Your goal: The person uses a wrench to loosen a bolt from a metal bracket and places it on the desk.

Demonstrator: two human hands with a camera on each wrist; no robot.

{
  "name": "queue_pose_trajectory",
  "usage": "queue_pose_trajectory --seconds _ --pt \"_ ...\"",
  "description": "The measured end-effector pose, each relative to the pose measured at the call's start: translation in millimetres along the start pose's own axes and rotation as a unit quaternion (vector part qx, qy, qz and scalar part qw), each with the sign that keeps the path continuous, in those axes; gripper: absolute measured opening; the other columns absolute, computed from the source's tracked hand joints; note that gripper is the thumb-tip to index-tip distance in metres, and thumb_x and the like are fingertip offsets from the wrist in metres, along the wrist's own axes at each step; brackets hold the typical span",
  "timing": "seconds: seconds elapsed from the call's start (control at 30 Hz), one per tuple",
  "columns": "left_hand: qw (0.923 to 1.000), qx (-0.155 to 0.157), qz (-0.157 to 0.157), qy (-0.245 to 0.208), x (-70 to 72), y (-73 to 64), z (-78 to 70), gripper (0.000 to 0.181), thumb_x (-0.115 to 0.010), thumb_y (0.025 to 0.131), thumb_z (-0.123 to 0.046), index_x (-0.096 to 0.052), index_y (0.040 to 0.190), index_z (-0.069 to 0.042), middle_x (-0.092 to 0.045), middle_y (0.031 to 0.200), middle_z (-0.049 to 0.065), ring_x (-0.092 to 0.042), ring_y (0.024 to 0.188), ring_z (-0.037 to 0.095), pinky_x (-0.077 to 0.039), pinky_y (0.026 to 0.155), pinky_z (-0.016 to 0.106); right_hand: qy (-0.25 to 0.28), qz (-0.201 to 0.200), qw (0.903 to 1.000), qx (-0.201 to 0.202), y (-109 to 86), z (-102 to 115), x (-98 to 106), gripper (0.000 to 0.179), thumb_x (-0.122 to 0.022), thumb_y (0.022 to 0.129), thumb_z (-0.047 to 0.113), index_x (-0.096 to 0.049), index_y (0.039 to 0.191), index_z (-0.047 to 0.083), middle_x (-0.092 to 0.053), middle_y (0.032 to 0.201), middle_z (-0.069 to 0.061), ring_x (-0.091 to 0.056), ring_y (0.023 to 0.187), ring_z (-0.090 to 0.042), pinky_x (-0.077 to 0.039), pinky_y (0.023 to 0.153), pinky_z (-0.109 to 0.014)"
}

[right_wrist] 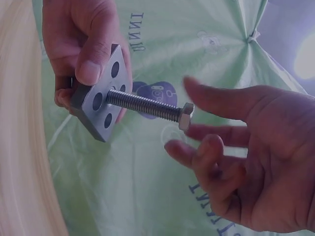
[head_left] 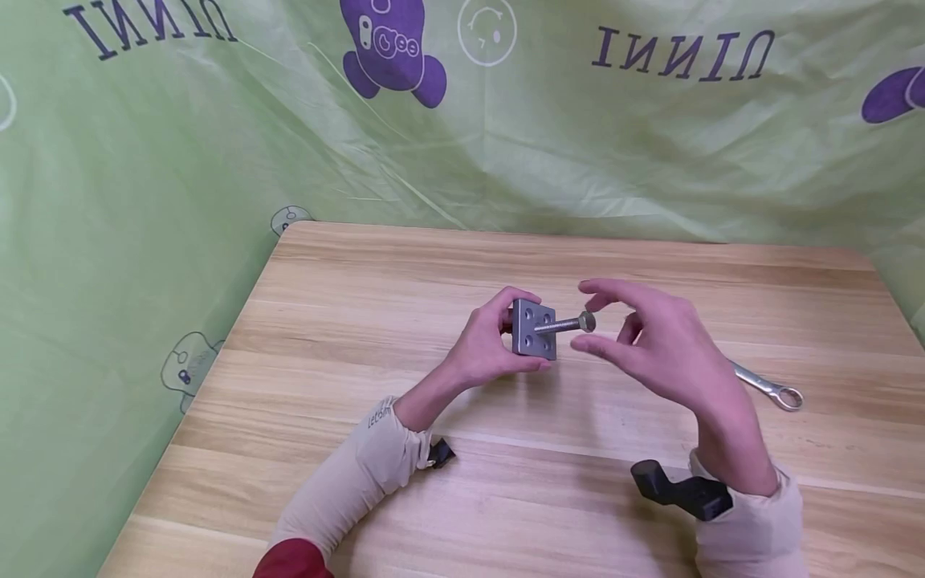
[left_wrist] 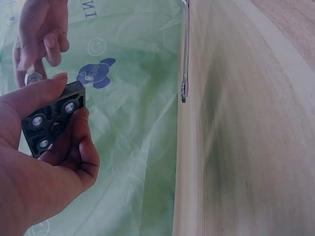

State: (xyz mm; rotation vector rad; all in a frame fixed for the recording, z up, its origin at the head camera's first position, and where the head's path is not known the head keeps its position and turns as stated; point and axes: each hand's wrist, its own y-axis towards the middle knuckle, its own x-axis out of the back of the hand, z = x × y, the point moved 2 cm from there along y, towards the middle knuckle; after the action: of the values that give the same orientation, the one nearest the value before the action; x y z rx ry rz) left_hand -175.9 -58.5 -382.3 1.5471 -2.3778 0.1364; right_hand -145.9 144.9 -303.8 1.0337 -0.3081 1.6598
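Note:
My left hand (head_left: 487, 341) grips a square grey metal plate (head_left: 533, 345) by its edges, held above the table. The plate has a hole near each corner, and a hex-head bolt (right_wrist: 147, 105) stands out from its middle. In the left wrist view the plate's back (left_wrist: 54, 120) shows ribs and ringed holes. Beside the bolt head is my right hand (head_left: 661, 345), its thumb and fingers spread around the head with a gap in the right wrist view. Nothing is held in the right hand.
A combination wrench (head_left: 776, 392) lies on the wooden table (head_left: 347, 321) to the right, partly hidden behind the right hand. Green printed cloth (head_left: 520, 160) hangs behind the table and at its left. Black mounts (head_left: 682, 491) sit at both sleeves.

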Motion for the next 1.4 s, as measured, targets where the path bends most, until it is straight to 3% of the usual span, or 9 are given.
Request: queue_pose_trajectory --seconds 0.17,0.37,0.57,0.73,0.9,1.13,1.27,1.4 --pt "1.0 -0.003 -0.003 0.003 0.3 0.1 -1.1 0.074 -0.086 0.064 -0.001 -0.048 0.127 -0.004 -0.07 0.106 0.017 -0.068 0.084 0.016 -0.053 0.084 0.041 -0.017 0.005 0.9955 -0.093 2.4 -1.5 0.8 0.024 -0.068 0.088 0.039 -0.071 0.098 0.017 -0.072 0.081 -0.001 -0.052 0.056 -0.007 -0.04 0.049 -0.024" --pt "0.9999 0.0 -0.004 0.011 0.2 0.0 -0.5 0.073 -0.087 0.064 -0.002 -0.049 0.126 -0.006 -0.071 0.106 0.017 -0.068 0.084 0.016 -0.053 0.084 0.04 -0.04 0.007 0.9922 -0.118 3.2 0.0 -4.7 0.035 -0.064 0.089 0.048 -0.074 0.077 0.017 -0.067 0.063 0.0 -0.048 0.053 -0.011 -0.036 0.049 -0.025" --pt "1.0 -0.003 -0.001 0.007 0.2 -0.4 -0.6 0.073 -0.087 0.064 -0.003 -0.049 0.126 -0.007 -0.071 0.107 0.017 -0.068 0.085 0.015 -0.053 0.085 0.04 -0.046 -0.004 0.9944 -0.095 2.0 2.1 -6.0 0.029 -0.069 0.087 0.041 -0.076 0.077 0.015 -0.066 0.058 0.003 -0.047 0.05 -0.007 -0.036 0.047 -0.024" --pt "1.0 -0.008 0.0 0.004 0.6 -0.8 -0.9 0.073 -0.086 0.064 -0.003 -0.049 0.126 -0.005 -0.07 0.108 0.017 -0.068 0.084 0.015 -0.053 0.084 0.04 -0.028 -0.012 0.998 -0.056 1.3 3.4 -4.6 0.016 -0.076 0.082 0.028 -0.077 0.089 0.014 -0.07 0.069 0.002 -0.047 0.051 -0.002 -0.036 0.046 -0.02" --pt "1.0 -0.006 -0.003 0.001 1.6 -1.6 -0.6 0.072 -0.086 0.064 -0.003 -0.049 0.126 -0.006 -0.07 0.107 0.017 -0.068 0.084 0.015 -0.053 0.084 0.041 -0.009 -0.024 0.9997 -0.007 0.0 3.8 -4.0 0.022 -0.079 0.077 0.011 -0.077 0.098 0.015 -0.073 0.079 0.0 -0.043 0.046 0.001 -0.033 0.043 -0.017" --pt "1.0 -0.001 0.0 -0.002 2.2 -2.1 0.0 0.073 -0.087 0.064 -0.003 -0.049 0.126 -0.007 -0.07 0.106 0.017 -0.068 0.085 0.016 -0.053 0.086 0.043 -0.003 -0.057 0.9967 0.057 1.4 3.9 -7.1 0.031 -0.076 0.069 -0.008 -0.077 0.09 0.015 -0.074 0.084 0.001 -0.044 0.047 0.002 -0.036 0.046 -0.013" --pt "1.0 -0.002 0.001 -0.002 2.1 -2.1 -0.6 0.073 -0.086 0.064 -0.002 -0.049 0.127 -0.005 -0.07 0.106 0.018 -0.068 0.084 0.015 -0.053 0.085 0.043 -0.003 -0.064 0.9956 0.069 1.6 4.2 -8.2 0.032 -0.075 0.069 -0.012 -0.076 0.088 0.014 -0.074 0.085 0.0 -0.043 0.049 0.002 -0.037 0.048 -0.012" --pt "1.0 -0.001 0.0 -0.001 2.0 -1.9 -0.6 0.074 -0.086 0.064 -0.002 -0.048 0.127 -0.004 -0.07 0.106 0.018 -0.068 0.083 0.015 -0.053 0.085 0.042 -0.005 -0.037 0.9976 0.058 -0.1 3.8 -6.3 0.039 -0.079 0.069 -0.006 -0.074 0.102 0.014 -0.074 0.095 -0.002 -0.047 0.051 0.003 -0.038 0.048 -0.013"
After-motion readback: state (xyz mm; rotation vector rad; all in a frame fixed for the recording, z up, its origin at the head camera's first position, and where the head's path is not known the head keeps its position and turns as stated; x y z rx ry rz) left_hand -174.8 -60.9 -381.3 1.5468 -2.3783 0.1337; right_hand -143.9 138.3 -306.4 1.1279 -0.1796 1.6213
